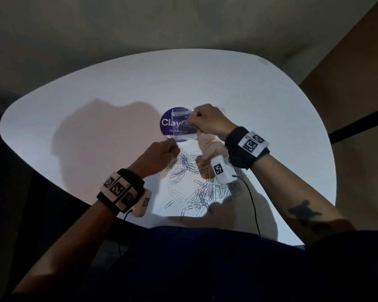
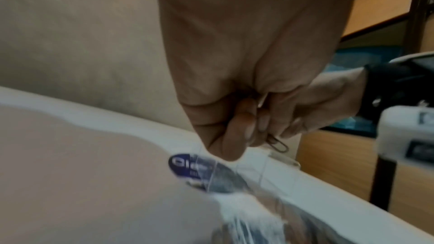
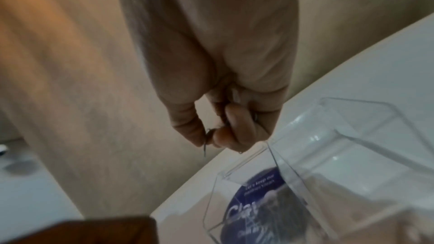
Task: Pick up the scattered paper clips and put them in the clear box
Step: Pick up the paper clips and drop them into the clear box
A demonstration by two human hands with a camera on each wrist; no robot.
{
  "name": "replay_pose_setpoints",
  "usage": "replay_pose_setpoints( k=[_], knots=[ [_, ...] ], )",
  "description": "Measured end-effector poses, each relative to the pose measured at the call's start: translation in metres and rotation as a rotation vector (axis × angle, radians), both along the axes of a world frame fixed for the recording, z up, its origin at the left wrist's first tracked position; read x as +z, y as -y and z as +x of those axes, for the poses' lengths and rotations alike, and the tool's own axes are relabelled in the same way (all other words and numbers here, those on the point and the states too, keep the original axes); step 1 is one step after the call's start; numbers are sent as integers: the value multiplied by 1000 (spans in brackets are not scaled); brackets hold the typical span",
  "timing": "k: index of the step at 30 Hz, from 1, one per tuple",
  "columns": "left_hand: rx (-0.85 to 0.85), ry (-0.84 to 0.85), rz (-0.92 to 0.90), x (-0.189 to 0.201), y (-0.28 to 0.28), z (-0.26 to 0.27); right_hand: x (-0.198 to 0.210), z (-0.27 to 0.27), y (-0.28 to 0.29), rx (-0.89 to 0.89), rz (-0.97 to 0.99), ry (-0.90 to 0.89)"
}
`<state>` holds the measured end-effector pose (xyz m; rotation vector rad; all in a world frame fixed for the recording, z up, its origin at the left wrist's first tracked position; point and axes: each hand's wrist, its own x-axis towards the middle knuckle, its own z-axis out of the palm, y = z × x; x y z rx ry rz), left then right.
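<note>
- head view: white table (image 1: 271, 101) under a bright lamp; clear box (image 1: 184, 127) sits near the middle, on a round purple sticker (image 1: 166, 125) with white lettering.
- a dark clump of paper clips (image 1: 186, 128) already lies inside the box.
- scattered paper clips (image 1: 196, 188) cover the table between the box and the person's body, just on the near side of the box.
- right hand (image 1: 207, 120) is above the box's right edge, fingers curled. right wrist view: thumb and fingers pinch a small dark bunch of clips (image 3: 207, 136), one end hanging below the fingertips (image 3: 218, 139). the box's open rim (image 3: 265, 157) is just below and beside them.
- left hand (image 1: 162, 154) is by the near-left corner of the box, over the far end of the scatter, fingers curled. left wrist view: fingers closed on a held paper clip (image 2: 278, 145); its wire loop sticks out past the fingertips (image 2: 249, 131). picture is blurred, so i cannot tell how many clips are in that grip.
- both wrists wear dark bands with black-and-white marker tags (image 1: 252, 143); a thin black cable (image 1: 252, 203) trails from the right wrist unit across the table.
- beige wall (image 1: 140, 22) stands behind the table.
</note>
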<state>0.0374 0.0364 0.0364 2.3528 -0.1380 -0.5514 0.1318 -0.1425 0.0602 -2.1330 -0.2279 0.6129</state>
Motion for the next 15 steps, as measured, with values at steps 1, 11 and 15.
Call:
replay_pose_setpoints(
  k=[1,11,15],
  knots=[
    [37,24,7,6,-3,6,-1,10,-8,38,-71,21],
    [100,106,180,22,-1,64,-3,29,-30,309,-361,85],
    [14,109,266,19,12,89,4,27,-14,131,-132,-11]
  ],
)
